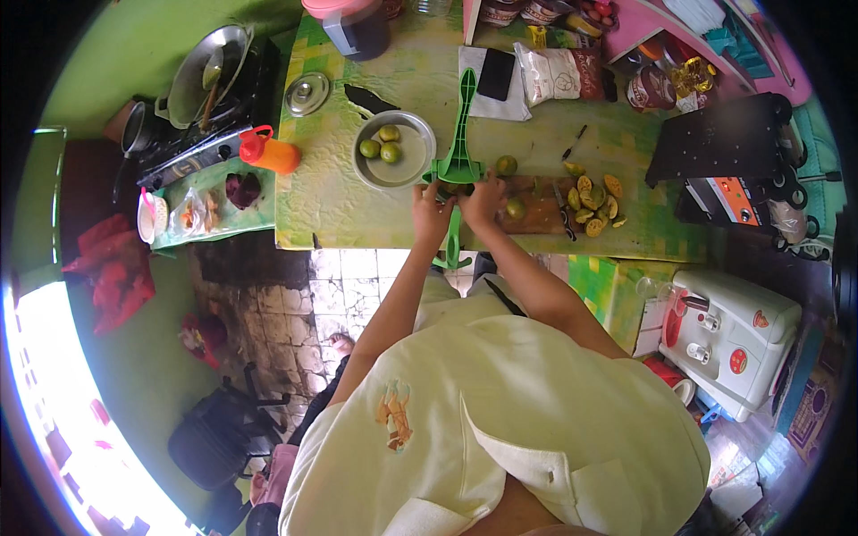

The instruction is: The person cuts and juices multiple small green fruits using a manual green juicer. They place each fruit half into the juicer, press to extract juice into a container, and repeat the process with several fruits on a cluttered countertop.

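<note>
A green plastic citrus press (462, 144) stands at the table's front edge, its long upper handle raised away from me. My left hand (432, 213) has its fingertips at the left side of the press, just under the hinged part. From the other side my right hand (484, 201) reaches in, its fingers almost meeting the left ones. Something dark lies between the fingertips; what it is remains hidden. A round metal bowl (409, 175) with three green citrus fruits (391, 152) sits beyond my left hand. Right of the press is a wooden cutting board (536, 224) with a knife (562, 204).
Cut citrus pieces (594, 201) lie at the board's right, near a whole citrus (507, 165). Further back are a phone (496, 74) on a cloth and a plastic bag (556, 72). An orange squeeze bottle (276, 155) stands left, beside a stove with a wok (204, 77).
</note>
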The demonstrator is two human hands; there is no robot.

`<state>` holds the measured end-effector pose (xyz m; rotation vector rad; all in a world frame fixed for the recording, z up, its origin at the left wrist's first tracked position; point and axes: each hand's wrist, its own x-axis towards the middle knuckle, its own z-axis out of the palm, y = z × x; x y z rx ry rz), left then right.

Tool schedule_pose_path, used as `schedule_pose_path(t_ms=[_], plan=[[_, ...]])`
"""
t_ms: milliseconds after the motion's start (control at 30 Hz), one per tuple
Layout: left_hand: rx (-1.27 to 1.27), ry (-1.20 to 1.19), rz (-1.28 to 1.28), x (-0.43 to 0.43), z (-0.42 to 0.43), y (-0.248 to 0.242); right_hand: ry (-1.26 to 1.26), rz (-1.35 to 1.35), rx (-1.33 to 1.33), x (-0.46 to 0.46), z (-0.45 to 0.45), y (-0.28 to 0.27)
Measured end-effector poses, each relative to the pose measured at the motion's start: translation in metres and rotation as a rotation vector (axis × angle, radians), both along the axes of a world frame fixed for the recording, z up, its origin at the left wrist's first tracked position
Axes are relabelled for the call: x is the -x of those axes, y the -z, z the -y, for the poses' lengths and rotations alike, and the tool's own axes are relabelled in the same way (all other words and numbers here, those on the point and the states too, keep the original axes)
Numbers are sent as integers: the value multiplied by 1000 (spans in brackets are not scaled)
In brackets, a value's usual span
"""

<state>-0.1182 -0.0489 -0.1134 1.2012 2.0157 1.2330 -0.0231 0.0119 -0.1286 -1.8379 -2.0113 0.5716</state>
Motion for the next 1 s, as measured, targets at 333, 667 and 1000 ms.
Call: schedule_pose_path(t_ms=[333,667,1000], plan=[[51,105,-100,4,-3,8,-241,-130,35,-29,0,-2],[46,161,-229,2,-2,12,-167,-266,-248,-66,-2,-30],[146,-27,21,-8,43,30,-229,-255,-115,-141,-73,-12]])
